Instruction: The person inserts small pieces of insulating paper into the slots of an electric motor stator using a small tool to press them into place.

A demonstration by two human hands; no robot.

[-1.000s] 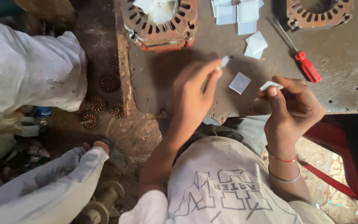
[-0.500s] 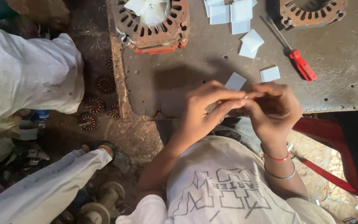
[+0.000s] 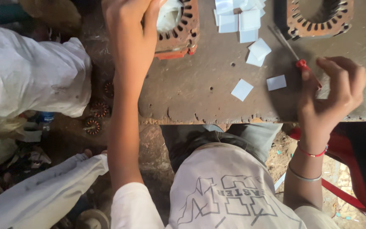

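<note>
A worn metal bench fills the top of the view, with dirt floor below its edge. The left hand reaches far up to a rust-red stator at the top of the bench; its fingers are curled against the white paper stuffed in the stator's bore, but whether they grip anything cannot be told. The right hand hovers at the bench's right edge, fingers loosely bent and half open, closing around the red handle of a screwdriver whose shaft points up and left; the handle is mostly hidden under the hand. Two white paper squares lie just left of that hand, a pile of paper slips sits higher up, and a second stator stands at the top right. Small copper rotors lie on the floor at left, beside another person's white sleeve.
</note>
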